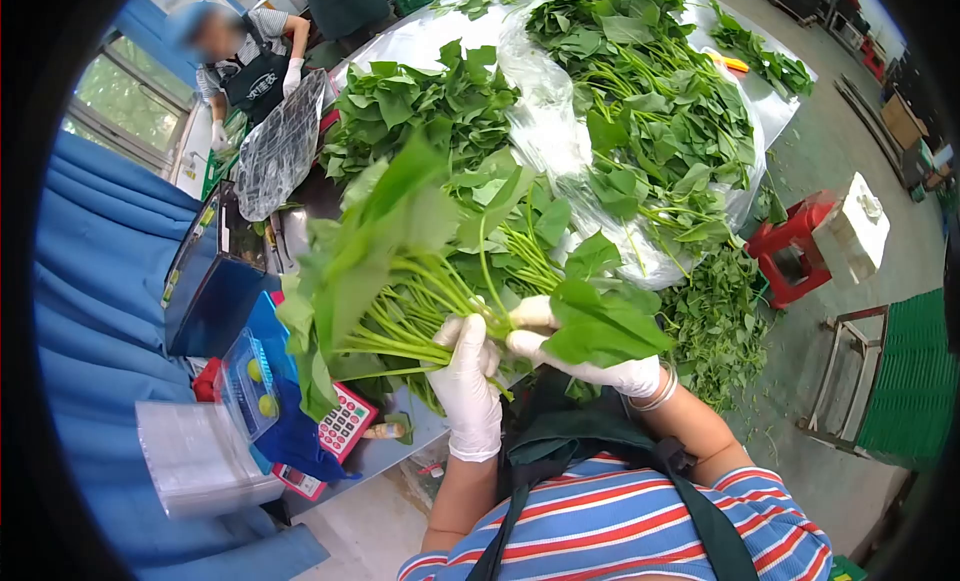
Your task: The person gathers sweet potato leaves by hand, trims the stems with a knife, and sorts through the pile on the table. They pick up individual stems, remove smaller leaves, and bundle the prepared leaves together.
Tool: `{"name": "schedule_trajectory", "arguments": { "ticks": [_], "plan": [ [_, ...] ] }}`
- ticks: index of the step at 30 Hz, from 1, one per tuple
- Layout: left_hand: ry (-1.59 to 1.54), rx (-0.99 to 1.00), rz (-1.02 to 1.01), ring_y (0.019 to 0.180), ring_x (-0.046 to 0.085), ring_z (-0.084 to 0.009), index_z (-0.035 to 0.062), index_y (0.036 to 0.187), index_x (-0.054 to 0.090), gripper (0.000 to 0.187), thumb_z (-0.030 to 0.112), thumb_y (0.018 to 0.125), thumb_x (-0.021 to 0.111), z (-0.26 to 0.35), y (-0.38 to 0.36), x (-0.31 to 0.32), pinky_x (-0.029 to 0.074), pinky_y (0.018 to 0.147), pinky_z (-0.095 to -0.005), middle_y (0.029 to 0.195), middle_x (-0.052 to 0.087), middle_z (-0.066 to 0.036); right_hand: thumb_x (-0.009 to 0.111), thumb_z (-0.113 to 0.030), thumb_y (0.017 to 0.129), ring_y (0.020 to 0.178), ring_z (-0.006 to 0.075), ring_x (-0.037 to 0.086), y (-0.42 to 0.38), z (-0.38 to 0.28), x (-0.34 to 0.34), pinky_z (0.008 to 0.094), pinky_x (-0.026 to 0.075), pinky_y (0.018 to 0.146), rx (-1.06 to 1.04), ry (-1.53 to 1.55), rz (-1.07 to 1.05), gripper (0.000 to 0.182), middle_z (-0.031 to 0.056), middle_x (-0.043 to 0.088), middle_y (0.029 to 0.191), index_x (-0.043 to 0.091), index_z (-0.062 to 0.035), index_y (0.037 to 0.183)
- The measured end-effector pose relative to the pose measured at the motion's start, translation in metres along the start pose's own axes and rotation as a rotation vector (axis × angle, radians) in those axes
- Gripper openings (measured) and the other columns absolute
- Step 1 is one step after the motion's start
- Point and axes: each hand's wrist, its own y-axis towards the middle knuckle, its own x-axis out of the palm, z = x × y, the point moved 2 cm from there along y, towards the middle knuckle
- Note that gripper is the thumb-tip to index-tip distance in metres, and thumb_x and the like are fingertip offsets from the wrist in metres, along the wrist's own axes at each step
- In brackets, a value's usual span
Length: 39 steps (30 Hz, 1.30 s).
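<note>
My left hand (468, 381), in a white glove, is closed round a bunch of leafy greens (400, 301), whose long green stems meet between my two hands. Their broad leaves fan out to the upper left and are partly blurred. My right hand (580, 356), gloved too, pinches a stem with large leaves (610, 321) close to the left fingertips. Beyond the hands, a leafy pile (420, 111) and a larger heap of greens (660, 121) on clear plastic (545, 101) lie on the metal table (780, 106).
A pink scale (345, 421) and clear plastic boxes (190, 456) stand at the lower left. A co-worker (250, 71) handles a plastic bag (280, 151) at the upper left. To the right are a red stool (795, 246) and green crates (915, 371).
</note>
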Motion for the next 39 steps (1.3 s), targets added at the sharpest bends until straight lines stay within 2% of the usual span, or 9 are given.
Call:
{"name": "schedule_trajectory", "arguments": {
  "ticks": [5,8,13,16,17,20,31,34,39],
  "plan": [
    [-0.078,0.03,0.038,0.044,0.027,-0.0013,0.0042,0.097,0.058,0.015,0.018,0.089,0.058,-0.006,0.004,-0.006,0.02,0.039,-0.0193,0.071,0.05,0.005,0.056,-0.018,0.087,0.068,0.0172,0.053,0.007,0.004,0.002,0.0294,0.043,0.063,-0.153,0.05,0.296,0.019,0.0063,0.058,0.076,0.062,0.0,0.089],
    [-0.209,0.03,0.319,0.051,0.032,-0.002,0.0064,0.102,0.058,0.022,0.024,0.088,0.059,0.004,0.017,-0.017,0.024,0.041,-0.0194,0.086,0.055,0.004,0.048,-0.021,0.093,0.063,0.0055,0.04,-0.002,0.029,-0.004,0.0196,0.037,0.061,0.294,0.621,0.308,0.02,0.0003,0.051,0.073,0.058,-0.0057,0.084],
    [-0.195,0.062,0.244,0.042,0.023,-0.0017,0.0061,0.094,0.059,0.009,0.014,0.09,0.056,0.011,0.017,-0.017,0.02,0.039,-0.0199,0.067,0.048,0.006,0.05,-0.018,0.092,0.07,0.004,0.041,0.0,0.03,-0.009,0.0158,0.037,0.068,0.177,1.043,0.437,0.013,-0.0004,0.052,0.088,0.049,-0.0067,0.098],
    [-0.143,0.069,0.103,0.04,0.024,-0.0017,0.005,0.09,0.059,0.008,0.013,0.089,0.058,-0.002,0.011,-0.012,0.02,0.039,-0.0198,0.058,0.043,0.006,0.058,-0.009,0.085,0.076,0.0056,0.047,0.01,0.026,0.008,0.0208,0.038,0.065,0.028,0.43,0.109,0.014,-0.0002,0.054,0.088,0.057,-0.0067,0.099],
    [-0.103,0.07,0.071,0.04,0.024,-0.0014,0.0049,0.093,0.058,0.012,0.015,0.089,0.058,-0.005,0.01,-0.011,0.02,0.038,-0.0195,0.061,0.045,0.007,0.063,-0.013,0.082,0.074,0.0086,0.048,0.015,-0.016,-0.007,0.0247,0.04,0.067,0.356,0.16,-0.074,0.018,0.0001,0.055,0.083,0.059,-0.0044,0.097],
    [-0.01,0.068,0.079,0.04,0.024,-0.0011,0.0043,0.092,0.058,0.011,0.015,0.088,0.058,-0.004,0.006,-0.009,0.02,0.038,-0.0194,0.059,0.043,0.007,0.068,-0.016,0.08,0.062,0.0071,0.046,0.018,0.01,0.015,0.0243,0.038,0.055,-0.031,0.163,0.078,0.019,-0.0002,0.053,0.071,0.061,-0.0023,0.09],
    [-0.062,0.075,0.039,0.041,0.026,-0.001,0.005,0.095,0.057,0.014,0.018,0.089,0.057,0.0,0.009,-0.015,0.019,0.038,-0.0198,0.061,0.042,0.007,0.058,-0.01,0.087,0.077,0.0075,0.052,0.006,0.008,0.02,0.0226,0.044,0.072,0.258,0.735,-0.026,0.008,0.0004,0.058,0.086,0.054,-0.005,0.092],
    [-0.198,0.001,0.246,0.045,0.03,-0.002,0.0083,0.097,0.055,0.014,0.02,0.09,0.056,0.011,0.02,-0.023,0.021,0.039,-0.0187,0.076,0.051,0.005,0.057,-0.009,0.087,0.075,0.0055,0.051,-0.001,0.012,0.017,0.0203,0.042,0.068,0.253,0.566,-0.13,0.006,-0.0003,0.058,0.084,0.054,-0.0057,0.091],
    [-0.124,0.131,0.122,0.039,0.025,-0.0039,0.0076,0.085,0.053,0.009,0.012,0.085,0.061,0.032,0.019,-0.035,0.023,0.038,-0.0215,0.053,0.033,0.006,0.058,-0.008,0.084,0.066,0.0045,0.05,0.004,0.018,-0.016,0.0188,0.041,0.06,0.161,-0.03,-0.029,0.006,-0.003,0.056,0.073,0.055,-0.0052,0.089]
  ]
}}
